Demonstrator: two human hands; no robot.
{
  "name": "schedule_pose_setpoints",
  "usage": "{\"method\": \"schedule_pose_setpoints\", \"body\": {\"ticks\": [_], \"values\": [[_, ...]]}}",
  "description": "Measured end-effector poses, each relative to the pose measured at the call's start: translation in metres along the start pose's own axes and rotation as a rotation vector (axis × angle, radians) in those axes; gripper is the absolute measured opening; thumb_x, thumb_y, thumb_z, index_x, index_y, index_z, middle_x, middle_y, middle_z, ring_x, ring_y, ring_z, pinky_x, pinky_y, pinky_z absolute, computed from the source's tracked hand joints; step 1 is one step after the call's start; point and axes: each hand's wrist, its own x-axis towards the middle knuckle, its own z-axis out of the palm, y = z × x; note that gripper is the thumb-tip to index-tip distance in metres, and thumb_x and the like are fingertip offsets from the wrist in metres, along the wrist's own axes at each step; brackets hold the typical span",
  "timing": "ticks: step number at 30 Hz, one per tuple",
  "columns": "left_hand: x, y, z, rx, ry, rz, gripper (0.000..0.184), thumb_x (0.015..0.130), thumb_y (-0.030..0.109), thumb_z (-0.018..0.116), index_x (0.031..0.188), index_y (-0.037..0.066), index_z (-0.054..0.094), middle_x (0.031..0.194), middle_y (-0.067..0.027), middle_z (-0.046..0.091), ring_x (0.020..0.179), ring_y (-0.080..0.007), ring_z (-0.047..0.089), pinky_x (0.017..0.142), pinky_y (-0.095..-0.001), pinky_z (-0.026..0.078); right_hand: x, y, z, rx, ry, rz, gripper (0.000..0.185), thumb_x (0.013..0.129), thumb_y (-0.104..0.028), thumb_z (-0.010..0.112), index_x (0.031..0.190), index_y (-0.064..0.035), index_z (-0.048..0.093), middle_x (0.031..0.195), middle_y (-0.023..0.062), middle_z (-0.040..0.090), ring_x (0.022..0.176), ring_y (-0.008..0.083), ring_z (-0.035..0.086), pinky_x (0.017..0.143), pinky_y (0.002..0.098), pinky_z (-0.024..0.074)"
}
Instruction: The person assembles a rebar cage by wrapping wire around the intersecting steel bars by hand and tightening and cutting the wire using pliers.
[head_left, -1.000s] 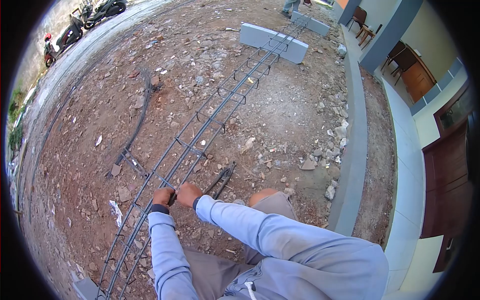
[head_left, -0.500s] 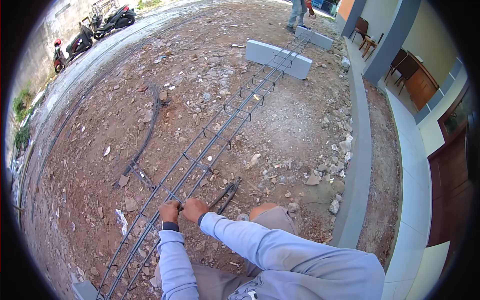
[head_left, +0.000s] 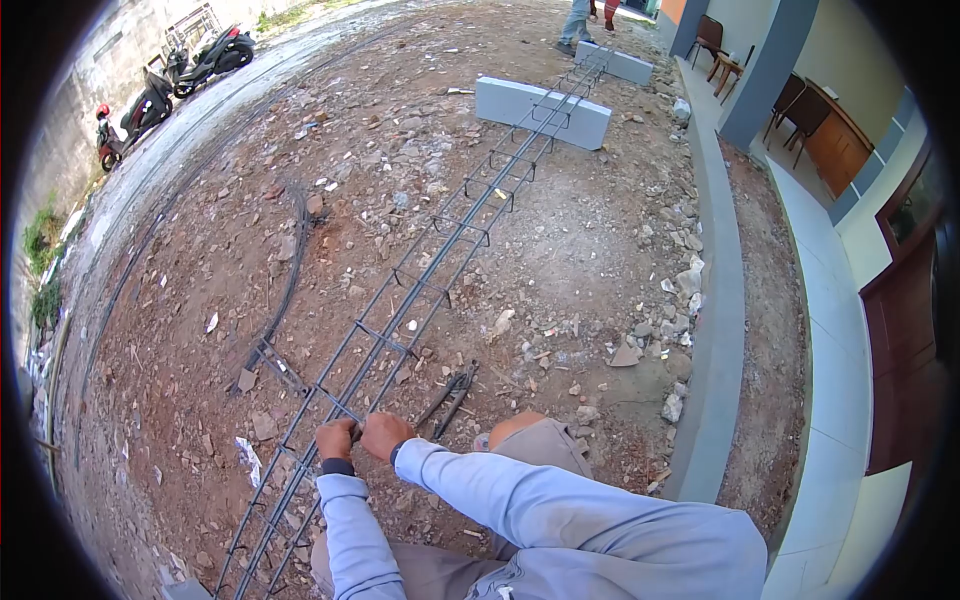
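Running lengthwise away from the person, the steel cage (head_left: pixel 432 266) lies over the rubble ground (head_left: pixel 580 250), its long axis slanting from the lower left of the view to the upper right. Its long rods point away past the near block (head_left: pixel 505 100) and on to the far block (head_left: pixel 630 67), crossing over both; these blocks lie crosswise to it. At the cage's right edge, on its nearer part, the left hand (head_left: pixel 335 438) and right hand (head_left: pixel 385 436) sit side by side, fingers curled closed; what they grip is hidden, so I cannot tell whether it is rod or wire. Just beyond the right hand, the pliers (head_left: pixel 450 400) lie on the ground to the right of the cage, handles apart. A wire bundle (head_left: pixel 290 270) curves along the ground to the left, clear of the rods. Farther right, a curb (head_left: pixel 718 300) bounds the ground. Another person's legs (head_left: pixel 577 25) stand near the far block, and motorbikes (head_left: pixel 140 122) are parked well apart at the upper left.
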Motion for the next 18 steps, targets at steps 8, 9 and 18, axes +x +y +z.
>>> {"method": "schedule_pose_setpoints", "body": {"ticks": [8,9,18], "values": [[-0.006,0.016,-0.008,-0.374,-0.006,-0.164,0.011,0.068,0.002,0.063,0.075,-0.007,0.067,0.069,-0.0090,0.065,0.057,-0.0168,0.060,0.054,-0.0289,0.048,-0.001,-0.003,0.001,-0.012,0.015,-0.013,0.022,0.075,-0.023,0.060,0.080,-0.0031,0.068,0.086,0.0217,0.065,0.085,0.0374,0.063,0.077,0.0452,0.0497],[-0.004,0.015,-0.008,-0.446,-0.007,-0.193,0.009,0.068,0.000,0.063,0.073,-0.006,0.067,0.068,-0.0101,0.065,0.058,-0.0178,0.061,0.055,-0.0296,0.049,-0.001,-0.003,0.002,-0.016,0.037,-0.019,0.021,0.074,-0.023,0.061,0.079,-0.0037,0.067,0.085,0.0218,0.065,0.084,0.0369,0.063,0.076,0.0448,0.0501],[0.006,0.008,-0.004,-0.450,-0.087,-0.263,0.005,0.069,0.001,0.064,0.070,-0.003,0.067,0.068,-0.0098,0.065,0.059,-0.0180,0.062,0.055,-0.0316,0.049,0.002,0.006,0.006,-0.162,0.067,-0.209,0.019,0.077,-0.018,0.053,0.077,-0.0034,0.064,0.081,0.0218,0.064,0.080,0.0369,0.063,0.073,0.0466,0.0499]]}}
